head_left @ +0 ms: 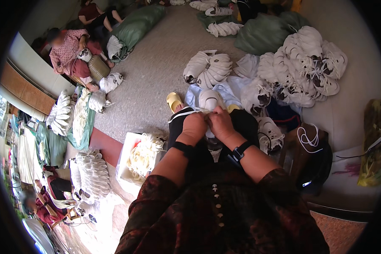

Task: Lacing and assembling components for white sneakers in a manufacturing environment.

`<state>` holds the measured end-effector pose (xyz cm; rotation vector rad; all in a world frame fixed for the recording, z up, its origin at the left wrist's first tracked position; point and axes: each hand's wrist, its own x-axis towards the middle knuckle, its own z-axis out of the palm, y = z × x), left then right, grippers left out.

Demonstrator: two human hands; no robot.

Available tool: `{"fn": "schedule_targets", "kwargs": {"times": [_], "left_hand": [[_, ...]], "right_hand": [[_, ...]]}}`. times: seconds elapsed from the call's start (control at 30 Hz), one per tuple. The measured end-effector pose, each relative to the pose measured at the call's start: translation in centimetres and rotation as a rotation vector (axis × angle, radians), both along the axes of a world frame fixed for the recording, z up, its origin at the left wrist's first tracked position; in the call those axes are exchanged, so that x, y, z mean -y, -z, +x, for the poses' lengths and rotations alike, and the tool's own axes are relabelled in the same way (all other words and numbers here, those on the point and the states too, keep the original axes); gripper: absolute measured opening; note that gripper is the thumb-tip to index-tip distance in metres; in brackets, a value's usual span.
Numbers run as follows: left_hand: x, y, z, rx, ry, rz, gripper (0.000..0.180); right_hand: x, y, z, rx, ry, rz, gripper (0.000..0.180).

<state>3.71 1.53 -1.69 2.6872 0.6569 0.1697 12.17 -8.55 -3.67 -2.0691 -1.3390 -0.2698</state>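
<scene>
A white shoe stands between my knees, toe pointing away from me. My left hand is closed at the near end of it, gripping a flat white shoelace whose loose length runs out to the left over my dark trouser leg. Close beside it, my right hand is closed too, its fingers pinched on the lace over the shoe's opening. My hands cover most of the shoe's lacing, so how far the lace is threaded is hidden.
A white box of loose laces is by my left leg. Stacked white shoes lie ahead, with a large shoe heap and green sack to the right. Beside me at right is a stool. Another person sits far left.
</scene>
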Motion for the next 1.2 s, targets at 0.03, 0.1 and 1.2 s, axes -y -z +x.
{"fn": "schedule_targets", "kwargs": {"times": [0.03, 0.1, 1.2], "left_hand": [[-0.4, 0.2, -0.2, 0.044, 0.001, -0.026, 0.014], [-0.9, 0.5, -0.4, 0.085, -0.013, -0.091, 0.014], [0.4, -1.4, 0.6, 0.723, -0.065, -0.368, 0.006]], "right_hand": [[-0.1, 0.0, 0.0, 0.017, -0.007, -0.006, 0.002], [-0.3, -0.2, -0.2, 0.034, -0.017, -0.012, 0.003], [5.7, -5.8, 4.7, -1.702, -0.530, 0.524, 0.018]]}}
